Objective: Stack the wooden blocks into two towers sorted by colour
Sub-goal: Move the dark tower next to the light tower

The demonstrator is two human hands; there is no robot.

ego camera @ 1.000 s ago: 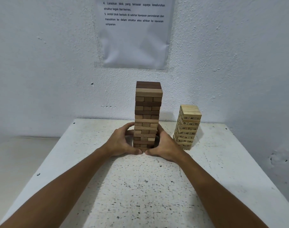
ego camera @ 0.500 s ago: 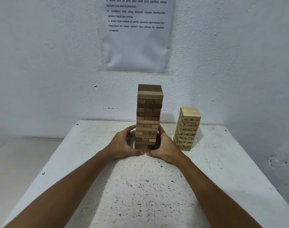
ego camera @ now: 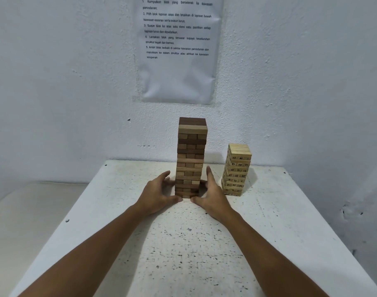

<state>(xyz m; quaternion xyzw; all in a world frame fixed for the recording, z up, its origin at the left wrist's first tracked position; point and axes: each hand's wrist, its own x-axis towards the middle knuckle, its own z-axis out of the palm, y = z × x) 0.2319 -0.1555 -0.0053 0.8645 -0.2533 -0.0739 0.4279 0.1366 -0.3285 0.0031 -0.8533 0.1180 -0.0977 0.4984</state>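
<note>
Two towers: both upright on the white speckled tabletop [ego camera: 196,249], toward its far edge, well apart from each other.
Dark tower: tall stack of brown wooden blocks [ego camera: 191,156], mixed dark and mid-brown layers, darkest layer on top; near the middle of the far edge.
Pale tower: shorter stack of light pine blocks with black printed numbers [ego camera: 236,169], toward the far right corner (numbers too small to read reliably).
Left hand [ego camera: 156,195]: released, fingers spread and only loosely bent, cupped at the left side of the brown stack's base; thumb tip down on the tabletop in front of the lowest blocks. Fingertips at or just off the stack's side, cannot tell if touching.
Right hand [ego camera: 211,195]: released too, fingers fairly straight, index pointing up beside the stack's right side; thumb on the tabletop near the front of the base. Contact with the blocks unclear, nothing grasped.
Hands vs pale tower: right hand sits between the two stacks, apart from the pale one.
Forearms: both bare, reaching in from the near edge.
Wall: white rough plaster with a laminated printed instruction sheet [ego camera: 179,50] above the brown stack.
</note>
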